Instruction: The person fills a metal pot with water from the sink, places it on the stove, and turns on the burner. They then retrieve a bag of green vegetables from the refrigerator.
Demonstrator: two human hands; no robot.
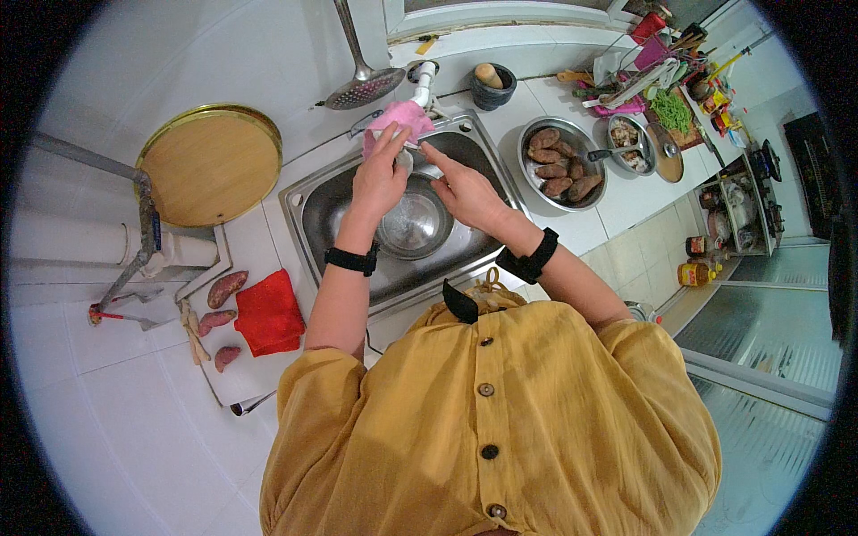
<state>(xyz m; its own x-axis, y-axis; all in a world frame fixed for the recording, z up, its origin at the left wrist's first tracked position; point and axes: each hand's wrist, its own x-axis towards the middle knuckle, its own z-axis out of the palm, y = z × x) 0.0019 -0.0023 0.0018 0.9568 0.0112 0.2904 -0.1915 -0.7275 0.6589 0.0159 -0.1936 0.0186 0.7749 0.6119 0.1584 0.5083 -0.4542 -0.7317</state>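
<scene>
Both my hands are at the far side of a steel sink (313, 219). My left hand (382, 177) is open, its stretched fingers reaching up against a pink cloth (399, 116) at the tap. To its right, my right hand (466, 192) is open too, with straight fingers pointing toward the cloth's lower edge and the thumb apart. Whether the right fingertips touch the cloth or tap, I cannot tell. Most of the tap is hidden by the cloth and the hands. Under my hands a round metal basin (416, 234) sits in the sink.
On the right counter stand a steel bowl (525, 186) of brown sweet potatoes, a smaller bowl (645, 134) and a dark mortar (493, 96). A round wooden board (210, 165) leans at left, above a red cloth (270, 314) and three sweet potatoes (227, 288). A skimmer (366, 89) hangs behind.
</scene>
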